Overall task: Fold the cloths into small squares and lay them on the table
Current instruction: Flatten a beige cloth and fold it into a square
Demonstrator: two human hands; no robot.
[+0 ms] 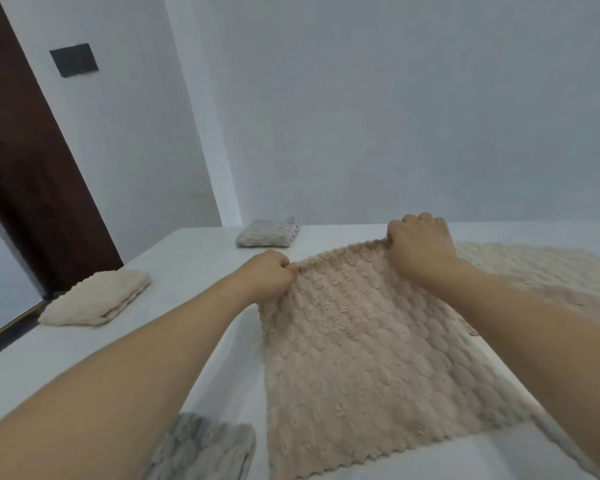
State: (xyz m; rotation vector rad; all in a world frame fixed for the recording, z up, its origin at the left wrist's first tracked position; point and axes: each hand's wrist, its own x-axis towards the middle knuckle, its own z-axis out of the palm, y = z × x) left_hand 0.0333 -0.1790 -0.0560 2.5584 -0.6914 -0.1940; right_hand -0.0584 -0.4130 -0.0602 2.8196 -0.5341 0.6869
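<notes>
A beige textured cloth (357,355) is spread over the white table (194,258), its far edge raised. My left hand (269,275) pinches the far left corner of that edge. My right hand (418,245) grips the far right corner. Both hands hold the edge a little above the table, while the near scalloped edge lies flat toward me. A folded beige cloth (96,297) lies at the left of the table. A folded grey cloth (267,233) lies at the far side.
A lighter cream cloth (541,268) lies spread on the right, partly under the beige one. A grey cloth (201,448) sits at the near edge below my left forearm. A dark wooden door (25,168) stands left of the table; white walls rise behind.
</notes>
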